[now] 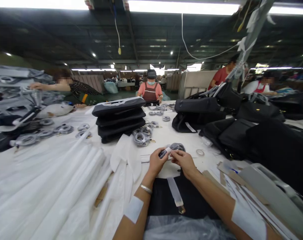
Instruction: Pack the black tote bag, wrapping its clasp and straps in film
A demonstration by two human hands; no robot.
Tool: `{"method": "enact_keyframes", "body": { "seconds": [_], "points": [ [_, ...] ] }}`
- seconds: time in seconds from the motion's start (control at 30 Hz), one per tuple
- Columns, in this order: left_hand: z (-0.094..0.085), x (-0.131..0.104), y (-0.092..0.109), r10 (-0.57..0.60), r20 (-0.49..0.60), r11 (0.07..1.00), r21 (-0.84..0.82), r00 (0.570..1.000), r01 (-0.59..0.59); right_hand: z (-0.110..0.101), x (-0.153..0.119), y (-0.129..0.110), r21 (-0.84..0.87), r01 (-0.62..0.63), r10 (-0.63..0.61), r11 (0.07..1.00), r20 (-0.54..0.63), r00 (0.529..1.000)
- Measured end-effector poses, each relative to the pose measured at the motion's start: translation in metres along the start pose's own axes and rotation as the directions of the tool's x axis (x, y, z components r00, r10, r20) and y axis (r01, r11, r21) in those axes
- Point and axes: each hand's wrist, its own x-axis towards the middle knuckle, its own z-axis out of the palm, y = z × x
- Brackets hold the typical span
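Observation:
My left hand point(156, 161) is closed around a dark coiled strap point(178, 146) that seems wrapped in clear film. A white band point(168, 149) goes around part of the coil, and my right hand point(184, 162) pinches at it, thumb and fingertips together. Both hands meet just above the table, in front of a black bag point(163, 200) lying flat near my body. A pale, film-covered strip with a metal end point(175, 193) lies on that bag. My fingers hide part of the coil.
Black bags point(121, 121) stand stacked ahead, beside wrapped coils point(141, 138). More black bags point(198, 115) crowd the right. White plastic sheets point(66, 186) spread over the left. A tape roll point(200, 152) and a grey case point(273, 190) lie to the right. Co-workers point(150, 90) sit around the table.

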Motion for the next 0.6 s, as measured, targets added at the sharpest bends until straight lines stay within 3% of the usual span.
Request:
{"method": "enact_keyframes", "body": {
  "seconds": [0.2,0.43,0.6],
  "points": [
    [-0.001,0.001,-0.001,0.017,-0.034,1.0,0.011,0.999,-0.017,0.001,0.01,0.014,-0.055,-0.017,0.014,0.998,-0.054,0.998],
    [-0.002,0.0,-0.002,0.021,-0.027,0.999,0.025,0.999,-0.02,-0.01,0.013,0.015,-0.149,0.007,-0.006,0.989,0.012,1.0],
    [-0.002,0.0,-0.001,0.015,-0.022,1.0,0.023,1.0,-0.014,-0.013,0.013,0.021,-0.12,0.024,-0.022,0.992,0.016,1.0]
  ]
}}
